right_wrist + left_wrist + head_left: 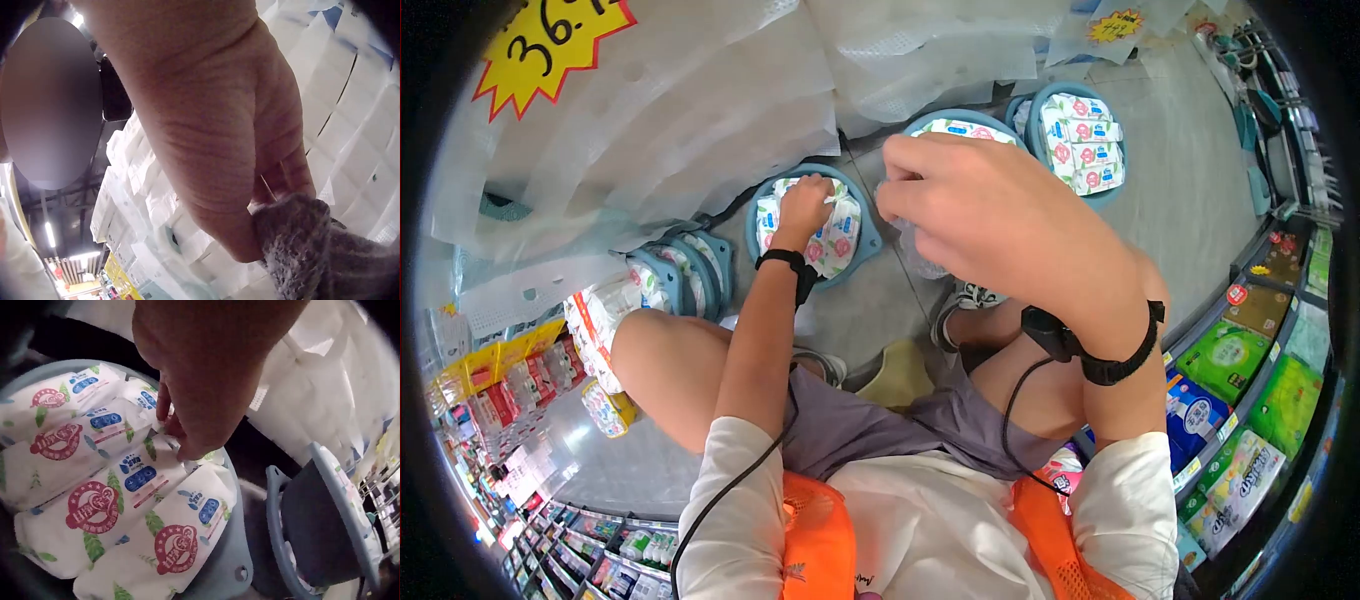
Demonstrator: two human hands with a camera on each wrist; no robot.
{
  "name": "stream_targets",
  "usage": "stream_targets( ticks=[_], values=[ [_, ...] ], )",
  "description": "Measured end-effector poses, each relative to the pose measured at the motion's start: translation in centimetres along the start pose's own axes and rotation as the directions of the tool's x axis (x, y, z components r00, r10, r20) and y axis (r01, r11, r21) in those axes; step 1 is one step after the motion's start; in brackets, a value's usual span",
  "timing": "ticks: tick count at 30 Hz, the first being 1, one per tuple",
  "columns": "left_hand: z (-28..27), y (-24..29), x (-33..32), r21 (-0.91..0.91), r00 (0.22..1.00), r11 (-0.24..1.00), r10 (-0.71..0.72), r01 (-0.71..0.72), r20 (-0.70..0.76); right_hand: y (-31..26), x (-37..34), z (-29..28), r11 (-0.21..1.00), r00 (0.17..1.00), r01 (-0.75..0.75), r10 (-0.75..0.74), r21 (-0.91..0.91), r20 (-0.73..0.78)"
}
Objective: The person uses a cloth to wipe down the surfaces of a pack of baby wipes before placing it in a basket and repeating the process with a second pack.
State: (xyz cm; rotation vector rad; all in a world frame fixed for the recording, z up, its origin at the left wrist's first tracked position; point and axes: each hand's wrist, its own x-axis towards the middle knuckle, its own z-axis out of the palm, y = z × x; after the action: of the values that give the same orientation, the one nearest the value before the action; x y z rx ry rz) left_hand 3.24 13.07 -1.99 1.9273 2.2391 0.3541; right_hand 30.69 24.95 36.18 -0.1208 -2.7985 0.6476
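Observation:
My left hand [805, 207] reaches into a blue-grey basin [868, 240] filled with white tissue packs [94, 506] printed with red round seals and green leaves. Its fingers and thumb curl down at the packs' far ends and pinch one there; the fingertips are partly hidden. My right hand [970, 200] is raised higher, in front of another basin [960, 117] of similar packs. In the right wrist view it grips a grey, fuzzy cloth [294, 237] between thumb and fingers. From the head view the hand covers that cloth.
More filled basins [1125, 150] stand at the back right. Several tilted basins [718, 270] lean together on the left. Tall stacks in translucent plastic wrap [700, 90] rise behind. Shelves with green tissue packages [1225, 360] run along the right, over a grey tiled floor [1180, 150].

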Motion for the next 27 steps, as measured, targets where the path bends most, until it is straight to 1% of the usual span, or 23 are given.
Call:
stream_targets(
  ticks=[2, 5, 7, 11, 14, 16, 17, 20, 21, 24, 25, 27],
  values=[
    [-0.4, 0.5, 0.3, 0.021, 0.999, 0.999, 0.033, -0.033, -0.002, 0.3, -0.2, 0.0, 1.0, 1.0, -0.004, 0.004, -0.007, -0.005],
    [0.1, 0.6, 0.6, 0.098, 0.996, 0.991, 0.093, -0.091, -0.01, 0.5, -0.4, 0.1, 1.0, 1.0, -0.016, 0.016, 0.005, 0.003],
    [-0.5, 1.2, 0.6, 0.145, 0.991, 0.981, 0.127, -0.131, 0.04, 0.4, -0.4, 0.2, 1.0, 0.999, -0.029, 0.029, 0.005, 0.033],
    [-0.4, 0.7, 0.8, 0.201, 0.969, 0.95, 0.223, -0.24, 0.107, 0.6, -0.3, 0.2, 1.0, 1.0, -0.022, 0.021, 0.016, 0.02],
    [-2.3, 1.5, 2.0, 0.239, 0.901, 0.907, 0.253, -0.348, 0.351, 0.5, 0.0, 0.9, 0.999, 1.0, 0.01, -0.01, 0.047, -0.003],
    [-2.0, 1.2, 2.0, 0.274, 0.891, 0.879, 0.284, -0.389, 0.355, 0.6, 0.0, 1.8, 0.998, 0.999, 0.041, -0.04, 0.04, -0.02],
    [-1.9, 1.0, 2.3, 0.292, 0.884, 0.863, 0.302, -0.412, 0.356, 0.6, 0.0, 1.9, 0.997, 0.998, 0.051, -0.049, 0.05, -0.041],
    [-5.2, 1.8, 1.5, 0.2, 0.94, 0.951, 0.17, -0.234, 0.295, 0.5, -0.2, 2.1, 0.996, 0.995, 0.059, -0.054, 0.064, -0.085],
    [-5.7, 1.3, 1.5, 0.185, 0.934, 0.961, 0.137, -0.206, 0.33, 0.4, -0.2, 2.1, 0.997, 0.995, 0.057, -0.052, 0.059, -0.088],
    [-7.0, -0.2, 0.8, 0.212, 0.959, 0.946, 0.206, -0.246, 0.194, 0.3, -0.3, 2.3, 0.998, 0.996, 0.058, -0.055, 0.038, -0.066],
    [-7.9, -0.4, 0.6, 0.186, 0.966, 0.957, 0.193, -0.225, 0.172, 0.4, -0.4, 2.2, 0.998, 0.997, 0.061, -0.059, 0.027, -0.053],
    [-9.9, -0.4, 0.2, 0.147, 0.973, 0.961, 0.229, -0.233, 0.044, 0.4, -0.4, 2.4, 0.998, 0.998, 0.06, -0.059, 0.006, -0.031]
  ],
)
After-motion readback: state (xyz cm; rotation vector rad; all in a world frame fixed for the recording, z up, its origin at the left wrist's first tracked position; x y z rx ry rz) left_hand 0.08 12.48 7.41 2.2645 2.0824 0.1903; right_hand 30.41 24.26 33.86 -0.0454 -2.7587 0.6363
